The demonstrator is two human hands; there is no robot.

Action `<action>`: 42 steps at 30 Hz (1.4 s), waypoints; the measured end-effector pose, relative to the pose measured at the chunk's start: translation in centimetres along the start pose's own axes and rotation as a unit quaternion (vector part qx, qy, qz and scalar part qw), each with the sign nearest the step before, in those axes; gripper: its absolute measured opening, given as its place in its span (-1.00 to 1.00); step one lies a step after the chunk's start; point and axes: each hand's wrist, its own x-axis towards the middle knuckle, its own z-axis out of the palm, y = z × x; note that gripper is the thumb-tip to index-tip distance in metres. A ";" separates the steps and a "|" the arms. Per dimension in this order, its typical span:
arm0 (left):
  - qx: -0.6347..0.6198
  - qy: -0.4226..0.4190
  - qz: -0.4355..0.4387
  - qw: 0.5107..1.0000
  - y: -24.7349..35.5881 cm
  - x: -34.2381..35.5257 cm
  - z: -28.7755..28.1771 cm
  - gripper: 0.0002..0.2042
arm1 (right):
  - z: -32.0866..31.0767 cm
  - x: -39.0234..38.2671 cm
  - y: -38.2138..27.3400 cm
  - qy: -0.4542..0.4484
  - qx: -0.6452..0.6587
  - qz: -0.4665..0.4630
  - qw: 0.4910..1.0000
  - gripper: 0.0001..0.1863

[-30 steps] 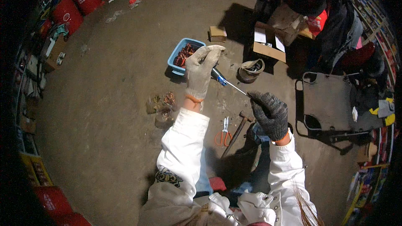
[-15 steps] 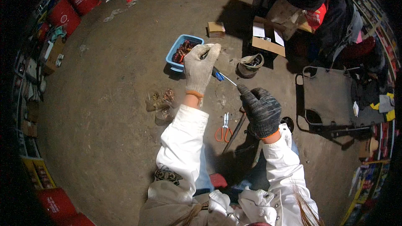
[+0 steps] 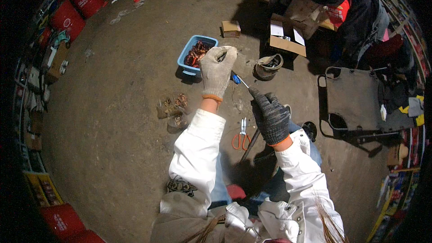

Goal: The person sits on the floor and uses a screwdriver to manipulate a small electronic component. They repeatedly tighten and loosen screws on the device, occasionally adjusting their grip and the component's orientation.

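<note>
Left hand (image 3: 218, 69) hides most of the blue-handled tool (image 3: 237, 79); right hand (image 3: 270, 113) pinches its tip.

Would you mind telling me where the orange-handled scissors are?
In the head view, the orange-handled scissors lie on the floor between the person's forearms, just left of the right hand.

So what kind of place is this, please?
Probably a workshop or storeroom with a bare dirt or concrete floor: red containers line the wall, and a blue tray of rusty parts and orange-handled scissors lie on the ground.
</note>
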 end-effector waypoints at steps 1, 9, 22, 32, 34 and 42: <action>-0.010 0.012 -0.014 1.000 0.1 -0.1 0.1 -0.83 | 0.5 0.1 -0.2 0.020 0.046 -0.003 0.999 -0.68; -0.134 -0.005 -0.030 0.991 0.9 -0.7 0.6 -0.79 | 0.6 0.8 -0.1 0.044 0.408 0.108 0.905 -0.72; -0.278 -0.117 -0.048 0.952 0.7 -1.1 0.2 -0.67 | -0.4 1.3 1.4 -0.053 0.623 0.237 0.743 -0.70; -0.091 -0.129 0.089 0.983 2.3 -2.4 2.0 -0.85 | -0.6 2.0 0.3 0.009 0.410 0.253 0.876 -0.75; -0.046 -0.121 0.140 0.982 2.2 -2.5 2.3 -0.87 | -0.6 2.1 0.4 0.007 0.408 0.262 0.875 -0.75; -0.031 -0.070 0.150 0.986 1.7 -2.7 3.0 -0.85 | -1.3 2.0 0.4 -0.052 0.429 0.272 0.860 -0.75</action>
